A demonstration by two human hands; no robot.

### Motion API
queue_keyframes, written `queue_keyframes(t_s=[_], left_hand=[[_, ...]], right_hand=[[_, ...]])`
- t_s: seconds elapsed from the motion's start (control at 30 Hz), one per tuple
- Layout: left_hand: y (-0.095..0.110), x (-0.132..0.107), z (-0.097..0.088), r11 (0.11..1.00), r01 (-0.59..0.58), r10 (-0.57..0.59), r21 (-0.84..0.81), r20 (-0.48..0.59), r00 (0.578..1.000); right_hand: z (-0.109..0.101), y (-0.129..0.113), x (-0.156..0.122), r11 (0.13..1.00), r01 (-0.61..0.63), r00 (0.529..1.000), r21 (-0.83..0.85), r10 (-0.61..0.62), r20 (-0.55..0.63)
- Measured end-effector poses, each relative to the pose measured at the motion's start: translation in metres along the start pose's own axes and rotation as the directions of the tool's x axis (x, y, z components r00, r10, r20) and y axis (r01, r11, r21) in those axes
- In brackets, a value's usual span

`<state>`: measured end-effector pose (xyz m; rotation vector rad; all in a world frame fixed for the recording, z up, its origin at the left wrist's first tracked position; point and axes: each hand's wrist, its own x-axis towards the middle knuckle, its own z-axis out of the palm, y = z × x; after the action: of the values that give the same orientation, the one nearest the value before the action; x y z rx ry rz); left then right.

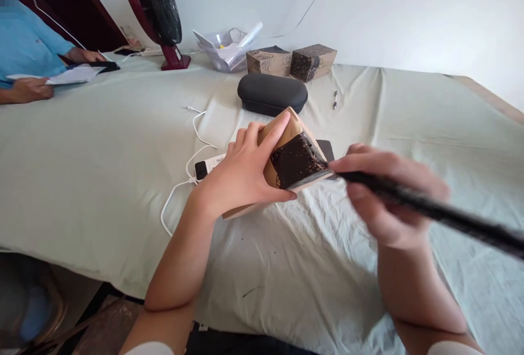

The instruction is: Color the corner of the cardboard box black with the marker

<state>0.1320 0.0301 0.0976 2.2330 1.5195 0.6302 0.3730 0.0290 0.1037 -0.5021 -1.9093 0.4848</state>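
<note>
My left hand (254, 166) is wrapped over a brown cardboard box (286, 123), tilted above the table, with its thumb and fingers along the edges. The facing end of the box carries a glossy dark patch (295, 161) with small light specks. In my right hand (393, 191) is a long black pen (426, 205), somewhat blurred. Its point meets the right corner of the box, beside the dark patch. Under and behind the box lies a flat dark object (326, 150), mostly hidden.
A black hard case (272, 94) sits beyond the box, before two drawn-on boxes (314, 61). Also there are a small pen (335, 100), a white cable (192, 180), a plastic bowl (223, 57) and a fan (158, 11). At left, another person (30, 43) holds papers.
</note>
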Motion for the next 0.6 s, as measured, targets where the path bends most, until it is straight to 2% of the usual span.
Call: queue_keyframes(t_s=[0.1,0.23,0.43,0.6], left_hand=[[0.006,-0.002,0.004,1.000,-0.019,0.019,0.021,-0.024,1.000],[0.011,-0.004,0.006,0.999,-0.006,0.007,0.044,-0.032,0.999],[0.015,-0.004,0.007,0.998,-0.005,0.006,0.058,-0.022,1.000],[0.014,-0.004,0.009,0.998,-0.020,0.022,0.053,-0.031,0.999]], right_hand=[[0.010,-0.007,-0.001,0.975,0.165,0.976,-0.148,-0.140,0.167],[0.012,-0.006,-0.001,0.944,0.218,0.947,-0.248,-0.143,0.289],[0.013,-0.006,-0.002,0.956,0.188,0.934,-0.223,-0.104,0.341],[0.016,-0.006,-0.002,0.949,0.197,0.948,-0.245,-0.121,0.293]])
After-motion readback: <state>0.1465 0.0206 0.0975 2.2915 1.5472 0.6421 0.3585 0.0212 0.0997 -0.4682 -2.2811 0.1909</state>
